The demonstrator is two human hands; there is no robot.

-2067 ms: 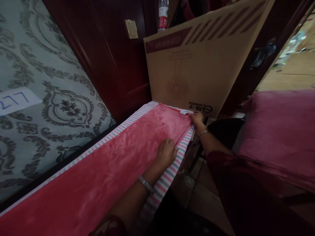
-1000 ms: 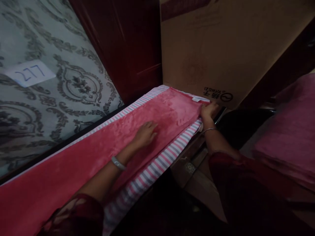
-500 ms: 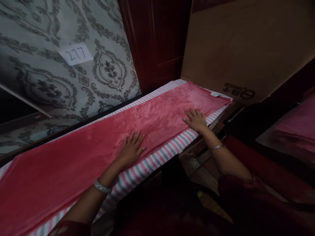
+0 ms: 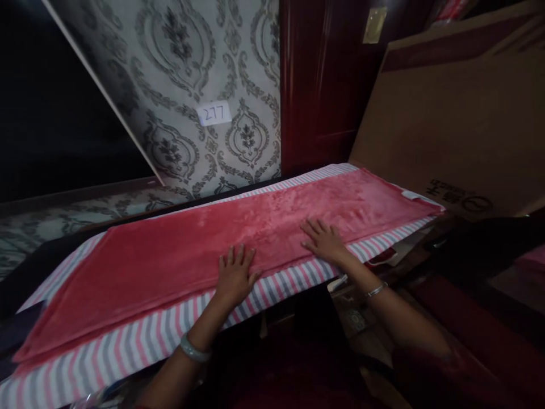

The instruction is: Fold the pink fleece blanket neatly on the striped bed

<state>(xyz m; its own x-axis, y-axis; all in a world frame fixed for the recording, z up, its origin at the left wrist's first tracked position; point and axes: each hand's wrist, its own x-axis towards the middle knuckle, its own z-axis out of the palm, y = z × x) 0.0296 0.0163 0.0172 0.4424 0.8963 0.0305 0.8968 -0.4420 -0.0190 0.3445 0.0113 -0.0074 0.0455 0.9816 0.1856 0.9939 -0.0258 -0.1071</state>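
Your left hand (image 4: 234, 275) and right hand (image 4: 326, 241) both lie flat, fingers spread and holding nothing, on the near edge of the red cloth (image 4: 221, 238). The cloth runs lengthwise along the counter over a striped sheet (image 4: 140, 341). Palms down, they likely pin it smooth.

A home: patterned wallpaper (image 4: 179, 74); dark wooden door (image 4: 323, 79); cardboard box (image 4: 460, 125).
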